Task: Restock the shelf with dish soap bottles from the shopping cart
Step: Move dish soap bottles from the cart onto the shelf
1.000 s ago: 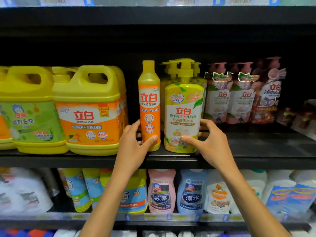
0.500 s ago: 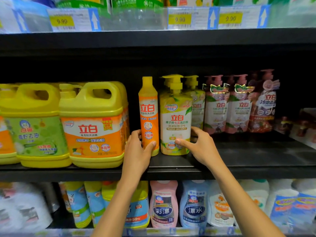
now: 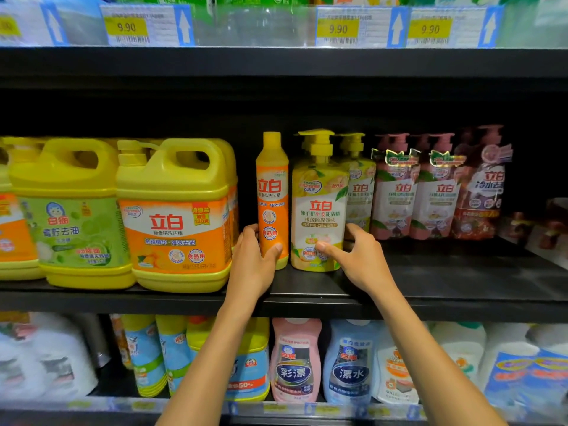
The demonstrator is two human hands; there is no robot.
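A slim orange dish soap bottle [image 3: 272,192] stands upright on the black middle shelf [image 3: 430,281]. My left hand [image 3: 252,265] grips its base, thumb across the front and fingers behind. Right beside it stands a yellow pump bottle [image 3: 319,204] with a white label. My right hand [image 3: 359,259] holds its lower part, thumb on the front, fingers round its right side. The two bottles stand close together, nearly touching. The shopping cart is out of view.
Large yellow jugs [image 3: 175,216] fill the shelf to the left. More yellow pump bottles [image 3: 359,186] and pink pump bottles [image 3: 415,192] stand to the right, with bare shelf in front of them. Price tags [image 3: 338,29] line the shelf above; bleach bottles [image 3: 295,361] sit below.
Both bottles have been pushed further back on the shelf and closer together. The camera has tilted up, so the price tags above came into view.
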